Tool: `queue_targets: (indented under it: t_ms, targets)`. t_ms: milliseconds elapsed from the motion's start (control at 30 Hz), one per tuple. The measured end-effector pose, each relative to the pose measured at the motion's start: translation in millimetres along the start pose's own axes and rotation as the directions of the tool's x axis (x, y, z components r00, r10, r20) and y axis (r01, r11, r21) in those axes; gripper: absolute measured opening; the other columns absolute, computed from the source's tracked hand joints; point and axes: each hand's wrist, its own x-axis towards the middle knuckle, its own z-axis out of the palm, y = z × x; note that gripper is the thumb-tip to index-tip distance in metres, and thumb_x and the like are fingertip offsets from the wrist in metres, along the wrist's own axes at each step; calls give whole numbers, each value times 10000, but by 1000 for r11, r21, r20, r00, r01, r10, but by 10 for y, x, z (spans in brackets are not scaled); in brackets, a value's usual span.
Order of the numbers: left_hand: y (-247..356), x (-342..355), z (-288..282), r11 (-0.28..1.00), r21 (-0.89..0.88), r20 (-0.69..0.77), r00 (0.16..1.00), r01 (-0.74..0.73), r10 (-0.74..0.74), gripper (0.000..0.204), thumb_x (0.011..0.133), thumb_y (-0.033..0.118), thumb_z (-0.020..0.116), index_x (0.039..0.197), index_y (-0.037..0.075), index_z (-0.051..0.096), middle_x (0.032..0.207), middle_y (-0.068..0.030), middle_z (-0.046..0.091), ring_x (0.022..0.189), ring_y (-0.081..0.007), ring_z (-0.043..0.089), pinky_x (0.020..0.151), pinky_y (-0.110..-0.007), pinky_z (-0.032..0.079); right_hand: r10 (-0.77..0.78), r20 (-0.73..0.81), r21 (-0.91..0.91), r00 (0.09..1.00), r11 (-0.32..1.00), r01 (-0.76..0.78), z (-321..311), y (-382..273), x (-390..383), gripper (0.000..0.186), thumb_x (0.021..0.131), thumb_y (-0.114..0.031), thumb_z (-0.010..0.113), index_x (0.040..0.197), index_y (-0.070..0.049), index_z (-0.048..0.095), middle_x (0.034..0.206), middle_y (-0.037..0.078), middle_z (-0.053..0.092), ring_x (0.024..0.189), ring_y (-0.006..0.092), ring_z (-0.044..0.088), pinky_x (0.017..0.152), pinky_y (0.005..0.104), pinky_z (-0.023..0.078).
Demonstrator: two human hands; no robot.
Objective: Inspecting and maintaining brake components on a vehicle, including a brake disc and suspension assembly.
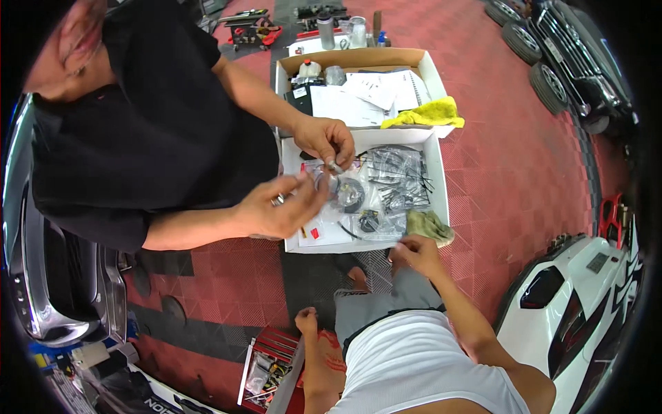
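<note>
My left hand (307, 320) hangs low beside my left knee, above the red tool drawer (272, 376). Its fingers are curled in and nothing shows in them. My right hand (418, 254) is at the near right corner of the lower white box (441, 186), close to an olive-green cloth (431, 226). Its fingers are bent together; whether they pinch something small is hidden. In the box lie clear plastic bags, a bag of black zip ties (396, 172) and a black coil (352, 195). Over it, a co-worker's hands (286, 207) hold a small metal part (335, 168).
The co-worker in a black shirt (152, 138) leans in from the left. A second box (431, 72) holds papers and a yellow cloth (431, 112). A white vehicle body (545, 324) stands at right, loose wheels (522, 43) at upper right, a dark vehicle front (65, 276) at left.
</note>
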Motion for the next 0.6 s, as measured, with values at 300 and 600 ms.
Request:
queue_targets:
  t_ms: [300,600]
  targets:
    - [2884,-2018,950,233,-81,319,197,-969,927,204,693,69,726,880,11,669,625,-57,600,535,-144,539,516,-254,436,-364,-59,314,930,877,363,328,-1558,502,251,785,-161,687,966,4,631,704,34,632,557,43,504,481,190,397]
    - [4039,-3144,1129,90,-514,282,-69,-853,957,308,684,155,752,854,-74,637,643,-73,593,519,-81,486,457,-188,339,-324,125,473,938,850,231,57,-1469,364,227,800,-168,670,914,26,640,712,38,627,535,50,499,463,192,404]
